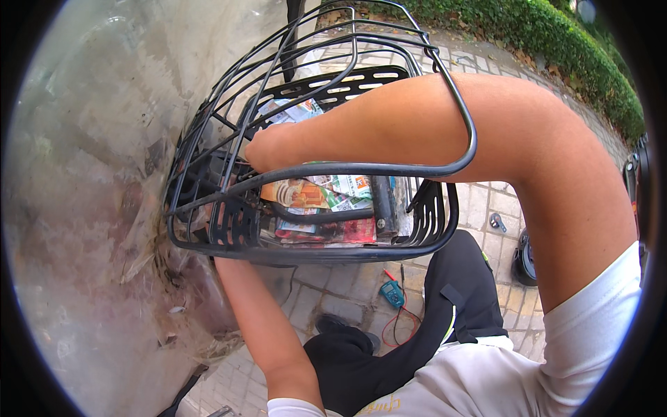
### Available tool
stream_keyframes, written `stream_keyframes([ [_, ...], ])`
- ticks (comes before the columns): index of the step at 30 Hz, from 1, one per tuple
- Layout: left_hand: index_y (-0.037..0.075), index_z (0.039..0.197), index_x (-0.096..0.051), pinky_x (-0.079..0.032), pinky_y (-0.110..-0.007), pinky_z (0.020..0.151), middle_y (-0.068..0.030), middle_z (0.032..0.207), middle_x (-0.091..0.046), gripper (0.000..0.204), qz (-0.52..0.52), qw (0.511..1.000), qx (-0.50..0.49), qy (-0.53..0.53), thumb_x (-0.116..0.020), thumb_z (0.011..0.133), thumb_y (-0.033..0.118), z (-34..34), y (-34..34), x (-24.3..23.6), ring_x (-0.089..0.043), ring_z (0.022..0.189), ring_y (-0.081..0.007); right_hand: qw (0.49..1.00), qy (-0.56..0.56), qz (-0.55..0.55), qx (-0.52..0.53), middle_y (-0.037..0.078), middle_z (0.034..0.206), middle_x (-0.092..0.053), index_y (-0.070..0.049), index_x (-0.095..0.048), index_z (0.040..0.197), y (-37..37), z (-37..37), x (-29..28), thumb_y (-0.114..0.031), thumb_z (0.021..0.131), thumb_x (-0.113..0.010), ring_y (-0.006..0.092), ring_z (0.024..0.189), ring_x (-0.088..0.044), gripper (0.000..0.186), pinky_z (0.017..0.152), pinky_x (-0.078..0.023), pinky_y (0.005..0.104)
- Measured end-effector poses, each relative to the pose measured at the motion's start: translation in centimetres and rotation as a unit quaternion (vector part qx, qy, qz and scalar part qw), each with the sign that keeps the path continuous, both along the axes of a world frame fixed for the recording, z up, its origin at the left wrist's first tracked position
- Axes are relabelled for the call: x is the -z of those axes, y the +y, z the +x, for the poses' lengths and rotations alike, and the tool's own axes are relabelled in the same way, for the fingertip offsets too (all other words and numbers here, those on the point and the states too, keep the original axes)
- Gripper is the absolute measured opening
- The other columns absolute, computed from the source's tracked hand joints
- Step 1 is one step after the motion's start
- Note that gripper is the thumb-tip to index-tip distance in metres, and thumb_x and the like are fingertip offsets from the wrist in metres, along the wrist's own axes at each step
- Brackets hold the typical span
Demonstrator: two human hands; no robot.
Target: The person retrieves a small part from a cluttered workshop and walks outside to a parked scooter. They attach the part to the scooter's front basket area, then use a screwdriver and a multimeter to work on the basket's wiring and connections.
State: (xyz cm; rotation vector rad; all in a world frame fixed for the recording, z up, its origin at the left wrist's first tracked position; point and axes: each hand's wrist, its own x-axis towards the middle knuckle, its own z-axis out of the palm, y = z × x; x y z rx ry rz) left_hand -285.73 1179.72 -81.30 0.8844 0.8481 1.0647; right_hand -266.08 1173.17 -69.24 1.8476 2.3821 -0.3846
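Observation:
A black wire basket [313, 254] with a slotted bottom panel fills the middle of the view. My right arm reaches through its frame from the right. My right hand [262, 148] is inside, at the basket's left end, beside black parts there; it looks closed, but its fingertips and anything in them are hidden. My left forearm [253, 306] comes up from below and passes behind the basket's lower left corner, which hides that hand's fingers. Crumpled printed papers [326, 191] lie in the basket, alongside a black tube [382, 201] and a curved black bar [319, 217].
A large, scuffed, translucent plastic sheet [90, 174] stands close on the left. On the paving below lies a teal multimeter [392, 294] with red and black leads, near my feet. A small round metal-and-blue item [497, 222] lies farther right. A hedge [556, 42] runs along the back.

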Motion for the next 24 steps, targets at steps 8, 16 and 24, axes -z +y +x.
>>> stream_keyframes([
  [8, 0.006, 0.107, -0.07, -0.045, -0.025, 0.057, -0.0027, 0.093, -0.069, 0.039, 0.029, 0.997, -0.002, 0.073, -0.075, 0.082, 0.035, 0.3, 0.7, -0.1, -0.059, 0.069, -0.0099, 0.996, 0.022, 0.056, -0.065, 0.017, 0.082, -0.069, 0.002, -0.064, 0.1, 0.5, 0.6, 0.4, -0.008, 0.078, -0.056, 0.0337, 0.076, -0.07, 0.026, 0.061, -0.056, 0.0408],
  [16, 0.003, 0.109, -0.068, -0.05, -0.025, 0.048, -0.0074, 0.095, -0.069, 0.039, 0.063, 0.996, 0.006, 0.062, -0.074, 0.083, 0.031, 0.5, -0.4, -0.9, -0.063, 0.065, -0.0134, 0.996, 0.074, 0.02, -0.039, 0.022, 0.069, -0.065, 0.008, -0.067, 0.083, 0.7, 0.7, 0.6, -0.024, 0.089, -0.058, 0.0367, 0.071, -0.068, 0.034, 0.062, -0.054, 0.0424],
  [24, -0.001, 0.108, -0.064, -0.058, -0.034, 0.069, -0.01, 0.095, -0.068, 0.031, 0.003, 0.994, 0.03, -0.107, -0.075, 0.081, 0.011, 0.2, -1.0, -0.5, -0.068, 0.077, -0.0208, 0.997, -0.011, 0.07, -0.018, 0.02, 0.073, -0.067, 0.007, -0.067, 0.079, 0.8, 0.0, 1.3, -0.028, 0.088, -0.063, 0.0347, 0.074, -0.068, 0.036, 0.065, -0.054, 0.043],
])
